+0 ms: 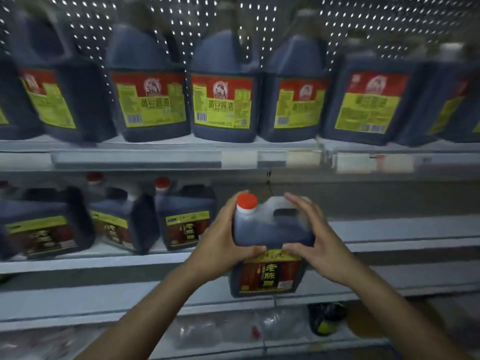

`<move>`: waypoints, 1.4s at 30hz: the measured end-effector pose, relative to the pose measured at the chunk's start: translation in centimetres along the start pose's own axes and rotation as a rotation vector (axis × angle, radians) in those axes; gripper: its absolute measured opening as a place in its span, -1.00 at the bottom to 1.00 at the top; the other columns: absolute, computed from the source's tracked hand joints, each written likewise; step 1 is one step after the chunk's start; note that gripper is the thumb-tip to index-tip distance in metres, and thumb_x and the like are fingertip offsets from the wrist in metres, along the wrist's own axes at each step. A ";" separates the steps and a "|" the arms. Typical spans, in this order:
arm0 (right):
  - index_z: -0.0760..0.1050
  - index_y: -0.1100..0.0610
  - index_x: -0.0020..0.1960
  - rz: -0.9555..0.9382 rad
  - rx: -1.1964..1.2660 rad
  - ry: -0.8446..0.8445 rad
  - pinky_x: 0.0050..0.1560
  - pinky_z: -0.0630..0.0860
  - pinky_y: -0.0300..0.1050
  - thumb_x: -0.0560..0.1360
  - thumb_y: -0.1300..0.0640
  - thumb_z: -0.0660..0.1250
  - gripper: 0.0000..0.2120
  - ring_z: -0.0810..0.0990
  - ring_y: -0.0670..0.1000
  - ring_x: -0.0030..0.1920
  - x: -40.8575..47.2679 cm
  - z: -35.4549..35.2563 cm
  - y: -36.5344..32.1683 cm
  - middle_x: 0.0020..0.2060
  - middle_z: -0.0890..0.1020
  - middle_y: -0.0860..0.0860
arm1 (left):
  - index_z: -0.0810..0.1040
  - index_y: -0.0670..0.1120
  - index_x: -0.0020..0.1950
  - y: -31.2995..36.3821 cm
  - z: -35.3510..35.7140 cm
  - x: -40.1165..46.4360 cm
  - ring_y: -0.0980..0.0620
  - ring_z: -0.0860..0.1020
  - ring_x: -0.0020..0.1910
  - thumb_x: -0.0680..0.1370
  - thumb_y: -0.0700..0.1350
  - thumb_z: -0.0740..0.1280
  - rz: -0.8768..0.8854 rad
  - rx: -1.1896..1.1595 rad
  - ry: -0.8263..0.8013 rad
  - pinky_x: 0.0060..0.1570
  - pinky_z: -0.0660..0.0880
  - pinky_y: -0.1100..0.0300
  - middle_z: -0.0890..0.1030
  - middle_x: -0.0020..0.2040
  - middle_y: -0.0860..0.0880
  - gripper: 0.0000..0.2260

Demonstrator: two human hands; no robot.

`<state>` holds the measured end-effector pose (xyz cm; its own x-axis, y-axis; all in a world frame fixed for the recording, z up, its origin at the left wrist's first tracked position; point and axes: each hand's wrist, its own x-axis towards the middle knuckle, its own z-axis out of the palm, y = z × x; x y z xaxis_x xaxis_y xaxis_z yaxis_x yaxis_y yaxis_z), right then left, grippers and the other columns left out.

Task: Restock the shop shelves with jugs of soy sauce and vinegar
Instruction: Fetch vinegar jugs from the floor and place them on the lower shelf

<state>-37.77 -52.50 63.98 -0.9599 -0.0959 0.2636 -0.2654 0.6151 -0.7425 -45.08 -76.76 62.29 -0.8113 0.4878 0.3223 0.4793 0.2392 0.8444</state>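
Observation:
A dark vinegar jug (270, 229) with a red cap and a red-and-yellow label sits at the front edge of the middle shelf (405, 229). My left hand (223, 237) grips its left side and my right hand (311, 237) grips its right side, both thumbs lying across its front above the label. Three matching vinegar jugs (184, 222) stand to its left on the same shelf. Several larger soy sauce jugs (223, 100) with yellow-and-red labels line the upper shelf (155, 146).
A perforated back panel (389, 22) rises behind the upper shelf. The middle shelf to the right of the held jug is bare. On the bottom shelf lie clear plastic wrapping (220, 331) and a dark bottle with a yellow label (326, 322).

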 end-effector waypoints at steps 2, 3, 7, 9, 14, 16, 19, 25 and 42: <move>0.15 -0.45 0.52 0.036 0.009 -0.023 0.35 0.17 -0.57 0.50 0.23 0.54 -0.10 0.14 -0.39 0.50 2.3 1.2 1.4 0.50 0.21 -0.23 | 0.26 0.23 0.50 -2.7 -0.3 1.7 0.17 0.50 0.35 0.35 0.05 0.65 -0.046 0.009 -0.018 0.25 0.57 -0.04 0.49 0.38 0.18 -0.17; 0.15 -0.44 0.52 0.041 0.012 -0.026 0.35 0.16 -0.57 0.50 0.23 0.53 -0.11 0.15 -0.38 0.49 3.3 1.6 2.1 0.49 0.21 -0.23 | 0.28 0.23 0.47 -3.8 -0.4 2.4 0.16 0.51 0.34 0.36 0.04 0.64 -0.062 0.013 -0.016 0.23 0.58 -0.04 0.50 0.36 0.16 -0.20; 0.19 -0.37 0.53 0.044 0.020 -0.029 0.31 0.18 -0.58 0.50 0.29 0.51 -0.12 0.18 -0.48 0.42 7.2 2.3 5.2 0.44 0.24 -0.19 | 0.29 0.24 0.41 -6.5 0.2 5.7 0.20 0.51 0.31 0.40 -0.01 0.63 -0.116 -0.016 -0.010 0.23 0.60 0.03 0.50 0.33 0.17 -0.28; 0.20 -0.38 0.50 0.044 0.018 -0.029 0.24 0.24 -0.59 0.50 0.30 0.51 -0.14 0.26 -0.49 0.35 8.8 2.4 6.9 0.37 0.27 -0.15 | 0.30 0.22 0.39 -7.6 0.7 7.1 0.20 0.51 0.30 0.41 -0.03 0.62 -0.151 -0.011 -0.008 0.21 0.61 0.05 0.50 0.32 0.16 -0.32; 0.14 -0.53 0.35 0.103 0.052 -0.047 0.07 0.36 -0.48 0.54 0.14 0.50 -0.23 0.45 -0.25 0.12 12.1 2.8 10.3 0.17 0.37 -0.15 | 0.39 0.17 0.21 -10.1 1.7 9.5 0.09 0.58 0.23 0.42 0.00 0.61 -0.268 0.018 0.062 0.12 0.65 -0.02 0.54 0.24 0.07 -0.49; 0.13 -0.54 0.39 0.098 0.069 -0.072 0.08 0.35 -0.52 0.54 0.15 0.49 -0.21 0.46 -0.18 0.24 13.2 3.0 11.3 0.30 0.41 -0.14 | 0.39 0.13 0.15 -10.9 1.9 9.9 0.09 0.58 0.19 0.41 0.00 0.62 -0.316 0.056 0.099 0.09 0.65 -0.02 0.56 0.20 0.05 -0.52; 0.19 -0.41 0.43 0.101 0.112 -0.099 0.10 0.35 -0.58 0.55 0.18 0.49 -0.26 0.39 -0.09 0.43 14.4 3.6 12.1 0.35 0.41 -0.21 | 0.40 0.09 0.15 -11.5 2.4 10.1 0.08 0.59 0.17 0.40 0.03 0.62 -0.360 0.085 0.168 0.09 0.65 -0.04 0.57 0.17 0.06 -0.52; 0.09 -0.55 0.38 0.075 0.158 -0.102 0.34 0.38 -0.22 0.58 0.12 0.45 -0.24 0.29 -0.19 0.42 14.5 4.0 12.2 0.39 0.33 -0.23 | 0.24 0.16 0.53 -10.5 4.4 9.1 0.01 0.52 0.21 0.56 -0.01 0.47 -0.177 0.440 0.247 0.15 0.61 0.08 0.38 0.31 -0.02 -0.39; -0.08 -0.68 0.40 0.061 0.041 0.075 0.26 0.60 0.01 0.64 0.03 0.36 -0.20 0.46 -0.05 0.20 13.2 7.0 10.7 0.18 0.27 -0.08 | 0.29 0.05 0.58 -11.2 2.9 10.4 -0.12 0.52 0.21 0.65 -0.07 0.35 -0.148 0.629 0.126 0.18 0.56 -0.01 0.49 0.23 -0.16 -0.49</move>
<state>-53.89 -52.63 55.20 -0.9652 0.0006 0.2615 -0.2116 0.5856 -0.7825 -57.95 -71.95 55.00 -0.8984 0.3193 0.3015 0.4328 0.7602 0.4846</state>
